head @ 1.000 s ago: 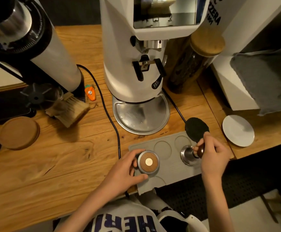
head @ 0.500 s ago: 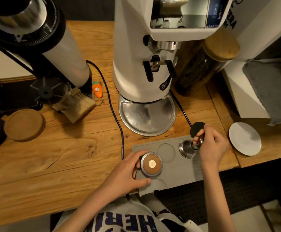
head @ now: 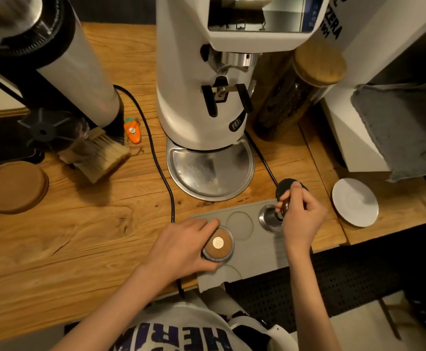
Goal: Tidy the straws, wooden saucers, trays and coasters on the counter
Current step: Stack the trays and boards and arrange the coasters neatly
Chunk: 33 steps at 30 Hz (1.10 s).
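**Head view: both hands at the grey tray, lower centre**

Head view, lower centre of the frame: a flat grey rectangular tray (head: 257, 252) with round recesses lies at the front edge of the wooden counter (head: 80, 236), one corner overhanging it. The left hand (head: 181, 247) has its fingers and thumb curled round a round wood-topped disc with a metal rim (head: 218, 243), which sits on the tray's left part. The right hand (head: 300, 219) grips the dark wooden handle of a steel-based tamper (head: 270, 219); the tamper's base is at the tray's upper right recess and looks tilted. Just above that hand a round black coaster (head: 284, 186) lies on the counter, partly hidden by the fingers.

Right of the tray sits a round white saucer (head: 355, 202). At the far left edge lies a round brown wooden saucer (head: 14, 186). Above centre stands a tall white grinder (head: 201, 84) on a steel base plate, with a wooden-lidded glass jar (head: 295, 92) beside it on the right. Left of the grinder lie a pale-bristled brush (head: 103, 158) and a small orange carrot-shaped clip (head: 132, 130). A black cable (head: 161, 173) runs down the counter to the tray's left edge.
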Tool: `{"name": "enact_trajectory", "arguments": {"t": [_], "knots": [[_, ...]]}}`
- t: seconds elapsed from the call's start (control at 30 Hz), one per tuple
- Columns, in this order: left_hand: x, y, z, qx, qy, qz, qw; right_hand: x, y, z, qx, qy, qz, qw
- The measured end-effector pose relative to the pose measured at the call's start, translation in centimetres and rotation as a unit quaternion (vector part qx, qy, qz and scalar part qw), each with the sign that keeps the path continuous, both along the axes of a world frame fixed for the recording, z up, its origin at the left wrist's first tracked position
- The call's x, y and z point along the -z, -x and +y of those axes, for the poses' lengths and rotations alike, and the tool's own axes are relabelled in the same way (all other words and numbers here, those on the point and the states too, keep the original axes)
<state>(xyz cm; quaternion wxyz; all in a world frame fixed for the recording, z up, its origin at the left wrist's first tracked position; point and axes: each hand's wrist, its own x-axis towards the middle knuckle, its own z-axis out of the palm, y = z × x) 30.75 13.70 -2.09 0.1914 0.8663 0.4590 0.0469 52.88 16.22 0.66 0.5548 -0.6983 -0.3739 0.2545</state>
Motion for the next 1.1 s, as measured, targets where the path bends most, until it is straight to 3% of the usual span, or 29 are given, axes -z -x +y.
{"name": "enact_trajectory", "arguments": {"t": [0.17, 0.4, 0.77, 1.1], "knots": [[0.0, 0.1, 0.8, 0.067, -0.023, -0.014, 0.997, 0.5, 0.0, 0.1, 0.009, -0.014, -0.007, 1.000], [-0.2, -2.4, 2.8, 0.020, -0.004, -0.081, 0.997, 0.8, 0.0, 0.0, 0.013, -0.016, -0.008, 1.000], [1.3, -5.1, 5.0, 0.059, -0.040, -0.057, 0.996, 1.0, 0.2, 0.2, 0.024, -0.027, 0.013, 0.999], [1.8, -5.2, 4.0, 0.013, -0.004, -0.033, 0.999, 1.1, 0.1, 0.1, 0.021, -0.024, 0.013, 0.999]]}}
